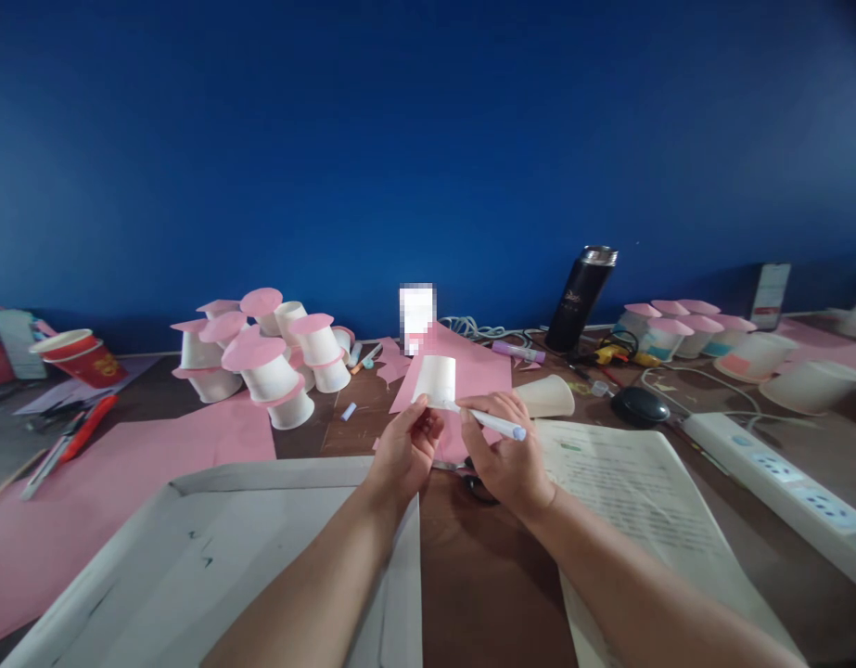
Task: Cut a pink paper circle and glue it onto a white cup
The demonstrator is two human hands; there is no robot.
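A white paper cup [438, 378] is pinched in my left hand [412, 443], at the middle of the view. My right hand [505, 455] is closed around a marker [495, 424] with a white barrel and a bluish end. The marker's tip reaches the lower edge of the cup; whether it touches is too small to tell. Behind the cup lies pink paper [479, 366]. Under my right hand, the dark handle of a pair of scissors [479, 487] partly shows. Just beyond that hand another white paper cup [547, 397] lies on its side.
Stacked cups with pink paper tops [257, 357] stand at the left, more capped cups [670, 334] at the right. A black thermos [581, 297] leans by the blue wall. Around me are a mouse [640, 406], a power strip [782, 482], printed sheets [622, 501] and a utility knife [86, 429].
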